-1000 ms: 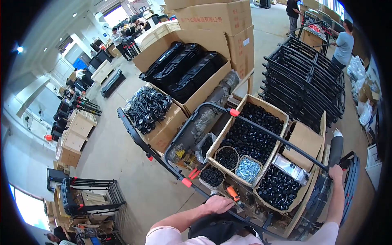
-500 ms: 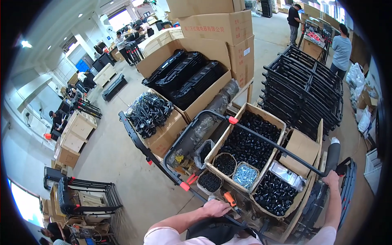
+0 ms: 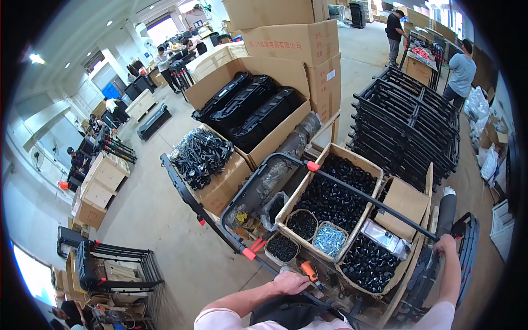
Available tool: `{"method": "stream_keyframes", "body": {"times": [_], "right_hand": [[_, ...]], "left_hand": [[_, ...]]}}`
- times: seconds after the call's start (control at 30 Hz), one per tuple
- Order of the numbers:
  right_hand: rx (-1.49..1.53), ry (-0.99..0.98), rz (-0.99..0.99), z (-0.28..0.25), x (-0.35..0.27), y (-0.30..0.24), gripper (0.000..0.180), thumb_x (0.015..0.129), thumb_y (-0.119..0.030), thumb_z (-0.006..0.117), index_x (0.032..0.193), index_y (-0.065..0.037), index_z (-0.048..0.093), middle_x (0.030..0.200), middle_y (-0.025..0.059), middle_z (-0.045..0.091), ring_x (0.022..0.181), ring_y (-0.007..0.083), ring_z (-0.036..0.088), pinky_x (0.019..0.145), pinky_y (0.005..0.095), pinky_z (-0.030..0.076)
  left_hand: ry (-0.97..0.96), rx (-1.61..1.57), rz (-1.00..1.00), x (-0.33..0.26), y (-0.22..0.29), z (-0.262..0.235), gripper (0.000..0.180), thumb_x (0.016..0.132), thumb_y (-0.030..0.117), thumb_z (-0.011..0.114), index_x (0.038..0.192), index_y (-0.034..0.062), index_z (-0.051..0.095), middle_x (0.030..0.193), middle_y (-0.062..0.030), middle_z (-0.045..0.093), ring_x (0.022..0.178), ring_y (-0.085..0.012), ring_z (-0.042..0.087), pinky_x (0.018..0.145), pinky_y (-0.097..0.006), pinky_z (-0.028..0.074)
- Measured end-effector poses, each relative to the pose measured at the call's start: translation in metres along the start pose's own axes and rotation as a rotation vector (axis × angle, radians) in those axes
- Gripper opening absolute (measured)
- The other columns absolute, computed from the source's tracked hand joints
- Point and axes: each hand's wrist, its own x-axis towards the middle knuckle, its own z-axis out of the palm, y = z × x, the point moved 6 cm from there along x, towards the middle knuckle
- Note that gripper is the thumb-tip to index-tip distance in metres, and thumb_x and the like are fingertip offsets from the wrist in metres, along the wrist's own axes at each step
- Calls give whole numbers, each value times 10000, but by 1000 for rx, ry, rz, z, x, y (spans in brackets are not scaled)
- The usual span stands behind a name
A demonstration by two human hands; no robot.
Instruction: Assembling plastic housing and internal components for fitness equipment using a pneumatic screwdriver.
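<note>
Here the left hand [image 3: 290,282] sits at about six o'clock, fingers curled down over the near black tube of a long metal frame [image 3: 231,220] that runs from ten o'clock toward the person's lap. How tightly it grips cannot be told, since the fingertips are hidden under the palm. Just beside it, toward three o'clock, lies an orange-handled tool [image 3: 309,271], close to the knuckles but apart from them.

The right hand [image 3: 445,243] is out at four o'clock, wrapped around the far end of the same frame's other bar, fingers closed on the tube next to a grey cylinder [image 3: 446,212].

Between the two bars stand open cardboard boxes: a large box of black parts [image 3: 333,195] at the centre, a smaller box of black parts [image 3: 369,264] toward five o'clock, and a box flap [image 3: 404,204] above it. Near the left hand are small tubs, two holding black pieces [image 3: 302,224] and one holding silver screws [image 3: 330,240]. A clear plastic bag [image 3: 388,237] lies on the right-hand box.

At two o'clock a stack of black racks [image 3: 407,124] stands on the floor. At twelve o'clock are tall cartons [image 3: 308,47], and two people [image 3: 462,71] stand at one o'clock.
</note>
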Motion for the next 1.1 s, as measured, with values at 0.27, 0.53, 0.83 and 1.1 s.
{"method": "stream_keyframes", "body": {"times": [0.27,0.53,0.83,1.1], "right_hand": [[-223,146,-18,-3,11,-2,507,582,-325,948,961,-14,823,1079,184,794,972,334,782,875,438,633],[-44,389,39,-22,-7,-9,484,691,-336,901,1034,-12,795,1159,211,771,1075,338,765,924,434,622],[-102,256,-26,-16,-1,-20,413,894,-323,694,1100,25,778,1162,260,759,1103,387,747,932,467,610],[41,274,67,-19,-12,-21,534,1005,-436,532,1129,23,777,1210,255,747,1147,408,725,1009,486,572]], "left_hand": [[19,1,16,0,-5,4,332,1066,412,523,1043,135,705,948,-145,755,879,-404,727,766,-541,589],[26,6,22,0,0,-1,338,1066,417,529,1046,132,708,938,-136,756,868,-398,730,753,-542,593],[50,-5,0,-5,3,-5,364,1063,433,527,1030,121,712,914,-155,756,834,-419,726,744,-552,588],[-1,32,-14,-5,-1,2,376,1069,437,513,1095,130,730,955,-148,764,871,-417,730,774,-548,594]]}}
